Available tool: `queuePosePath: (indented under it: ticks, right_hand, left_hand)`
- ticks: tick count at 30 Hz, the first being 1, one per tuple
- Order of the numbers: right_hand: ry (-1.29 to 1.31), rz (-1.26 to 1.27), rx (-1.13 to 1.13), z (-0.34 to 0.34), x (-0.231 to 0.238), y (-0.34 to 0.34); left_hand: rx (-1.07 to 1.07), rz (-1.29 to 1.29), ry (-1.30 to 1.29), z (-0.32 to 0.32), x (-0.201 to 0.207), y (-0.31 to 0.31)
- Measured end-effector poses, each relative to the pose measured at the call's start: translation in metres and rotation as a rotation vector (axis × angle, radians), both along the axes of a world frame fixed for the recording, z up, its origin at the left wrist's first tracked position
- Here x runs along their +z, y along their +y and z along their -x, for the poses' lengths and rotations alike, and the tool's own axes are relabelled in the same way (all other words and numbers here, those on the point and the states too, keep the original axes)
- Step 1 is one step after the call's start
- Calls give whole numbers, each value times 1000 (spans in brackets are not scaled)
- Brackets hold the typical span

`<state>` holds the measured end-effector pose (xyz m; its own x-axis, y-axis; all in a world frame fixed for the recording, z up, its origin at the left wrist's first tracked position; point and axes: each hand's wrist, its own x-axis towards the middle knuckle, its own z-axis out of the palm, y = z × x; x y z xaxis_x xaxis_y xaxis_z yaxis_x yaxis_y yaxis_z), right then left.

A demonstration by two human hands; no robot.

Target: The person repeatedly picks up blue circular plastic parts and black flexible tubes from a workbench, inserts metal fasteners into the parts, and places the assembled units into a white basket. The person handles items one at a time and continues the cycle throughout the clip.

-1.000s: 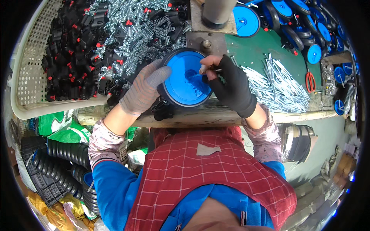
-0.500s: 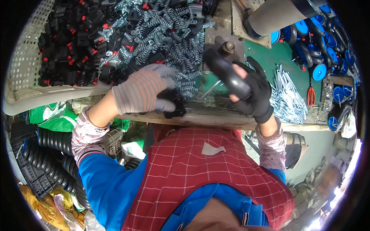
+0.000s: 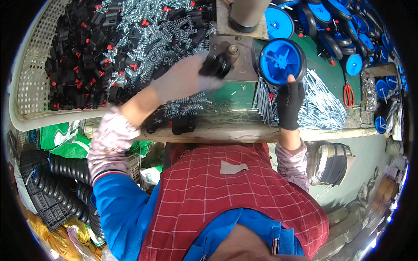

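Note:
My left hand [image 3: 180, 80], in a grey glove and blurred by motion, grips a black plastic fitting [image 3: 216, 65] in front of a metal post [image 3: 234, 51] on a steel plate. At the right, my right hand [image 3: 290, 102], in a black glove with bare fingertips, holds a blue wheel [image 3: 278, 65] with a black tyre by its near rim. The wheel's ribbed blue face is turned up, and a blurred thin streak crosses its hub. Below the wheel lies a pile of long silvery bolts [image 3: 322, 102]. Loose springs [image 3: 187, 106] lie below my left forearm and hand.
A white perforated basket [image 3: 32, 82] at the left holds black fittings with red pieces, and springs. A grey cylinder [image 3: 248, 15] stands on a board at the back. Blue wheels [image 3: 322, 13] crowd the far right, near red-handled scissors [image 3: 348, 95]. The table's wooden edge [image 3: 235, 134] runs before me.
My left hand has moved right and away from me, carrying a black fitting toward the post. My right hand has turned the wheel from edge-on to blue face up. The view has shifted slightly.

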<state>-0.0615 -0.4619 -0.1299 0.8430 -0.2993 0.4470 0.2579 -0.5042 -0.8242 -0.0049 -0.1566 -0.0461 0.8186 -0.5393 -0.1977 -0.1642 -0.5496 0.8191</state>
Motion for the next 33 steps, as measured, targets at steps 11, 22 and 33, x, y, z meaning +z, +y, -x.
queuePosePath:
  ticks: [11, 22, 33]
  right_hand:
    - [111, -368, 24, -16, 22, 45]
    - [-30, 186, 130, -26, 19, 71]
    - [-41, 121, 353, -42, 13, 51]
  left_hand:
    - [295, 501, 688, -26, -18, -53]
    - [-667, -190, -925, -79, 14, 16]
    - [664, -431, -872, -371, 50, 257]
